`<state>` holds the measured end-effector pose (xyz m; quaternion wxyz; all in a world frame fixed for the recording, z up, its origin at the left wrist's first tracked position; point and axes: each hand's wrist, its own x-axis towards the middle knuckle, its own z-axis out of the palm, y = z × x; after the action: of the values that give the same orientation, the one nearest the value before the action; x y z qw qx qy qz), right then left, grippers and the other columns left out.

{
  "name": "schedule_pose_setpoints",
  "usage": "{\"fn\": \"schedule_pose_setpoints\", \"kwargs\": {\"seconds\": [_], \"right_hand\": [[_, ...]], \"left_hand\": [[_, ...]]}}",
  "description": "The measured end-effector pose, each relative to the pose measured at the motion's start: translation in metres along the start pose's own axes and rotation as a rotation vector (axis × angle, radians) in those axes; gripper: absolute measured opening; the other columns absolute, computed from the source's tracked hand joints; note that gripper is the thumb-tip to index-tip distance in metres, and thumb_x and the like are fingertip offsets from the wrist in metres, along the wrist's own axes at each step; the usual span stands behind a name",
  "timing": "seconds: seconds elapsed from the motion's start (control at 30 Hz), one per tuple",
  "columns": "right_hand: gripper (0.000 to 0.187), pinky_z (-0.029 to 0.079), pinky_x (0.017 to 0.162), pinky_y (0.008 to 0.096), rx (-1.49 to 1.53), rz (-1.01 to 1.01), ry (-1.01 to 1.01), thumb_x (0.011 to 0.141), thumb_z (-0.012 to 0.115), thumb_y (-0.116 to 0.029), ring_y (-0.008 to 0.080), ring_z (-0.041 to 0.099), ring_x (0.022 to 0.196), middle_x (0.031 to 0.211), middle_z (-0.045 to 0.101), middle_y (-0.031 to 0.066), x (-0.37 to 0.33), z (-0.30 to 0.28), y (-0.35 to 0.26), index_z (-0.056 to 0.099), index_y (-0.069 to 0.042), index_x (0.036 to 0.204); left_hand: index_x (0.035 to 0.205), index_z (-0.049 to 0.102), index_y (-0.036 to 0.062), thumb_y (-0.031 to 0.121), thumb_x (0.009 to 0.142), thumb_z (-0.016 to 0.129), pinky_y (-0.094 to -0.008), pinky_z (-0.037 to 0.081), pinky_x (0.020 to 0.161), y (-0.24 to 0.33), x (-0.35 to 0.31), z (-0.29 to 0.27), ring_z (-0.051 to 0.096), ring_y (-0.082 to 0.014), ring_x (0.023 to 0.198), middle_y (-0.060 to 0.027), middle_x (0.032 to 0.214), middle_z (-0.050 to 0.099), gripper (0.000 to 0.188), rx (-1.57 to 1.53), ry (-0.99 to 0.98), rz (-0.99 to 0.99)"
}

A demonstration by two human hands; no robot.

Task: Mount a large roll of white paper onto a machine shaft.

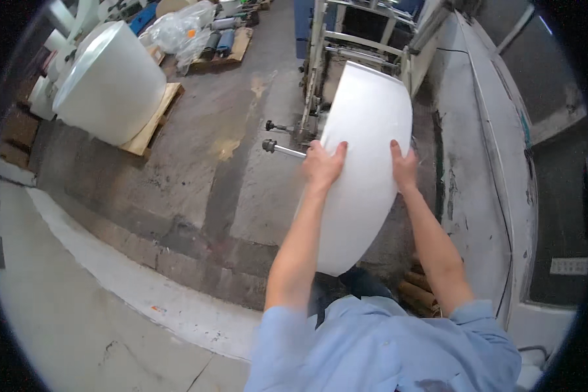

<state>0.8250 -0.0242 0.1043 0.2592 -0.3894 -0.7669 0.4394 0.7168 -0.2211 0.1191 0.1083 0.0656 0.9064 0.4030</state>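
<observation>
A big white roll (366,124), of paper or plastic film, I cannot tell which, lies lengthwise in front of me. Its near end reaches down close to my legs and its far end reaches into a metal machine frame (362,49). My left hand (325,163) grips the roll's left side, the thumb on top. On the opposite side my right hand (405,166) presses with its thumb on the upper edge. The fingers of both hands are partly hidden behind the roll. Just left of my left hand, a metal bar with a black knob (269,146) sticks out from the frame.
On the left, a large white roll (114,85) stands on a wooden pallet (153,124). Farther back, another pallet (232,55) carries small rolls and clear plastic wrap (179,29). A white wall (470,150) runs along my right. Brown cardboard tubes (418,291) lie beside my legs.
</observation>
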Motion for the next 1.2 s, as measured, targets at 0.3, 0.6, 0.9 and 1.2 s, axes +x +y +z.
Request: {"fn": "schedule_pose_setpoints", "kwargs": {"seconds": [0.3, 0.6, 0.9, 1.2], "right_hand": [[0.069, 0.044, 0.095, 0.0389, -0.052, 0.005, -0.013, 0.089, 0.06, -0.053, 0.0323, 0.059, 0.108, 0.116, 0.062, 0.0235, 0.023, -0.028, 0.029, 0.054, 0.009, 0.12], [0.077, 0.04, 0.098, 0.0364, -0.094, 0.114, 0.042, 0.087, 0.059, -0.057, 0.0322, 0.057, 0.112, 0.12, 0.061, 0.0226, 0.034, -0.02, 0.035, 0.052, 0.009, 0.125], [0.077, 0.044, 0.097, 0.0427, 0.11, 0.242, -0.055, 0.085, 0.065, -0.052, 0.034, 0.057, 0.111, 0.123, 0.057, 0.0228, 0.075, -0.003, -0.016, 0.047, 0.009, 0.128], [0.046, 0.048, 0.083, 0.0406, 0.387, 0.31, -0.351, 0.093, 0.053, -0.042, 0.0317, 0.063, 0.098, 0.103, 0.066, 0.0209, 0.044, -0.015, 0.132, 0.064, -0.001, 0.107]], "left_hand": [[0.11, 0.051, -0.0023, 0.059, 0.078, 0.065, -0.049, 0.051, 0.081, 0.02, -0.012, 0.028, 0.065, -0.0402, 0.092, -0.0255, 0.103, 0.063, 0.071, -0.03, -0.066, 0.066], [0.105, 0.053, -0.0027, 0.062, 0.078, 0.063, -0.0487, 0.052, 0.077, 0.018, 0.005, 0.048, 0.065, -0.0409, 0.089, -0.0265, 0.099, 0.064, 0.071, 0.046, 0.078, 0.186], [0.119, 0.054, -0.0061, 0.073, 0.081, 0.051, -0.049, 0.048, 0.09, 0.047, 0.065, 0.048, 0.06, -0.0412, 0.106, -0.0276, 0.111, 0.062, 0.087, 0.285, 0.049, 0.017], [0.101, 0.059, -0.0037, 0.073, 0.087, 0.042, -0.0443, 0.051, 0.073, 0.033, 0.084, 0.06, 0.063, -0.0299, 0.08, -0.019, 0.087, 0.064, 0.08, 0.238, 0.17, 0.103]]}}
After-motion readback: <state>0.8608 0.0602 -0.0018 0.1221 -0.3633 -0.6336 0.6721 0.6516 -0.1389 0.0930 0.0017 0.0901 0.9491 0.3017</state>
